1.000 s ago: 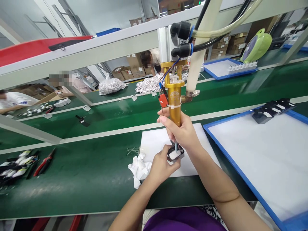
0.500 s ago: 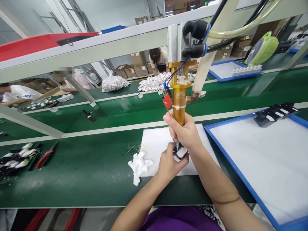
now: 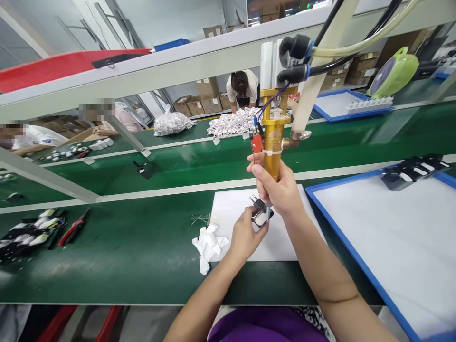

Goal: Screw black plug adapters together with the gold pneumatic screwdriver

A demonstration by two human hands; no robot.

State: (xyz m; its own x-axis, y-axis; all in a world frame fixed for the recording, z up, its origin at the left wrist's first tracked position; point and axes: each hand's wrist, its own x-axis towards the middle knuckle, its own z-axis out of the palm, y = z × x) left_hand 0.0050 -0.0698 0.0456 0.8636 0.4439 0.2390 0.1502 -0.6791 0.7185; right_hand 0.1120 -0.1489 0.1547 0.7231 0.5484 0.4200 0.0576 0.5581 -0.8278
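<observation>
Plug housing (image 3: 261, 214) has tipped up since a moment ago, prongs now showing, pinched in the left hand (image 3: 245, 235). Right hand (image 3: 281, 190) stays clenched round the gold dispenser (image 3: 273, 152); its tip seems just off the part.

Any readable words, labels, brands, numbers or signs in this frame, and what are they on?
No text can be read.
Gold dispenser barrel, held in the right hand: engraved mark, too small to read.
Cardboard boxes at the back: printing too blurred.
Small black part in the left hand: no marking visible.
</observation>
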